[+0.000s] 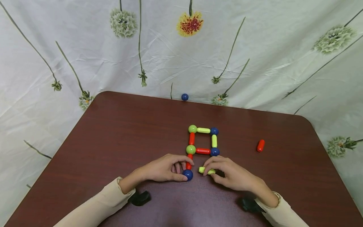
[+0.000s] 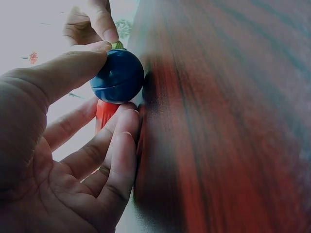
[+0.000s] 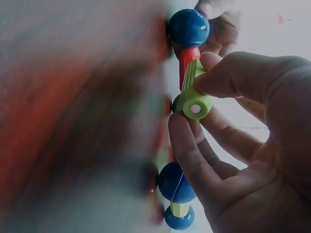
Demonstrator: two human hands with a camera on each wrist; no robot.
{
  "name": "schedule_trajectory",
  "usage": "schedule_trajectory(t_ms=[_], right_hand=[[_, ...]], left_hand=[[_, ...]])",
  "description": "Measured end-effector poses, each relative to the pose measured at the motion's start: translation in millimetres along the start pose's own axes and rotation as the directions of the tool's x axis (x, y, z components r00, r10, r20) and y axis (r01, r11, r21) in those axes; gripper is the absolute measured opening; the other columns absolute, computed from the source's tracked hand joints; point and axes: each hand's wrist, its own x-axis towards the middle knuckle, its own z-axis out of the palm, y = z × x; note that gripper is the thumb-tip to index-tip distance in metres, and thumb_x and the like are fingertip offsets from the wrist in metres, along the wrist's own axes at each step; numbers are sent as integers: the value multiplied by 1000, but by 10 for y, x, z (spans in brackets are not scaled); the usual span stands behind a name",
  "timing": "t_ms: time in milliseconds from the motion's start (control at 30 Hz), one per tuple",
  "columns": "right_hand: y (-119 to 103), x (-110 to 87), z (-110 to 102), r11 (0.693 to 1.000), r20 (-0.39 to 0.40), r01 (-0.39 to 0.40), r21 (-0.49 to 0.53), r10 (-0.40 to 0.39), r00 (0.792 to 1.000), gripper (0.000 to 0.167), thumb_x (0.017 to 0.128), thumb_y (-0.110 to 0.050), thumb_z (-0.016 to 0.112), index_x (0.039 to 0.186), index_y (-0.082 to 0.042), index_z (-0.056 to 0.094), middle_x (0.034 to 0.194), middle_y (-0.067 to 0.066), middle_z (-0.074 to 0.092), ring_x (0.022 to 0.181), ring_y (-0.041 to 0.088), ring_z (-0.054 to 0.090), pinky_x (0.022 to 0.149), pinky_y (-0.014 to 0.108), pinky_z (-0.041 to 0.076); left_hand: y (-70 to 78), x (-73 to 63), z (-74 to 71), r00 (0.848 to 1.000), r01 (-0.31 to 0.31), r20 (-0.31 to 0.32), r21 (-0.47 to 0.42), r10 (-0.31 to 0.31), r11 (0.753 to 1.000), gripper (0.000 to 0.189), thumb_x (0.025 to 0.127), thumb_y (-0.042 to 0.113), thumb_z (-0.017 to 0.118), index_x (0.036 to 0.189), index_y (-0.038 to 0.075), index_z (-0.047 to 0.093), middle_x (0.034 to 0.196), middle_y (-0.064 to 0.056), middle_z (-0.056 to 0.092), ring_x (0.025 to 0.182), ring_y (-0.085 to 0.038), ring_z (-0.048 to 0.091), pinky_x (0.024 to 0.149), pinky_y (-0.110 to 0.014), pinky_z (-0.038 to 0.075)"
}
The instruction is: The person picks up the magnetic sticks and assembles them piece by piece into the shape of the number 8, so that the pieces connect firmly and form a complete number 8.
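Note:
My left hand (image 1: 165, 168) holds the blue ball (image 1: 188, 175) at the near end of a magnetic ball-and-rod figure. Its thumb presses the ball, and its fingers lie by the red rod (image 1: 188, 165) joined to that ball. Between thumb and fingers, my right hand (image 1: 231, 173) pinches a loose yellow-green rod (image 3: 198, 106), just right of the blue ball. Beyond the hands lies a square of rods, with green balls (image 1: 192, 128) at its left corners and blue balls (image 1: 214, 131) at its right ones. The right fingers are close to the near right blue ball (image 1: 215, 151).
A loose red rod (image 1: 260, 145) lies to the right on the dark brown table (image 1: 127, 126). Another blue ball (image 1: 185, 97) sits at the far table edge, against a flowered white cloth (image 1: 158, 47) hanging behind.

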Motion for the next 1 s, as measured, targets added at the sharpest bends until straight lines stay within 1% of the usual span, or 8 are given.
schedule_trajectory(t_ms=[267, 600, 867, 1000], right_hand=[[-42, 12, 33, 1000, 22, 5, -22, -5, 1000, 21, 93, -6, 67, 105, -23, 71, 123, -13, 62, 113, 8, 56, 94, 32, 50], [-75, 34, 76, 998, 24, 61, -33, -60, 998, 20, 92, -5, 67, 105, -21, 70, 122, -11, 62, 114, 8, 56, 94, 32, 50], [-100, 51, 92, 998, 41, 53, -24, -52, 998, 20, 92, -6, 68, 105, -21, 71, 121, -11, 62, 113, 8, 56, 95, 31, 50], [-111, 62, 94, 999, 55, 35, -12, -34, 998, 19, 93, -7, 68, 104, -21, 71, 120, -11, 63, 113, 7, 56, 95, 31, 51]], left_hand=[[-17, 0, 6, 1000, -5, -4, 9, 5, 1000, 44, 91, 29, 75, 130, 15, 62, 101, 4, 64, 78, -5, 61, 73, -23, 54], [-5, 4, 9, 1000, -4, -6, 18, 5, 1000, 44, 91, 29, 75, 131, 15, 62, 100, 5, 64, 78, -4, 60, 73, -23, 54], [-8, 3, 12, 1000, -21, -8, 40, 21, 999, 44, 91, 30, 75, 131, 15, 61, 99, 5, 64, 78, -3, 60, 73, -22, 54], [-11, 4, 14, 1000, -30, -8, 44, 30, 999, 44, 91, 30, 75, 130, 15, 61, 99, 5, 64, 78, -2, 60, 73, -22, 54]])
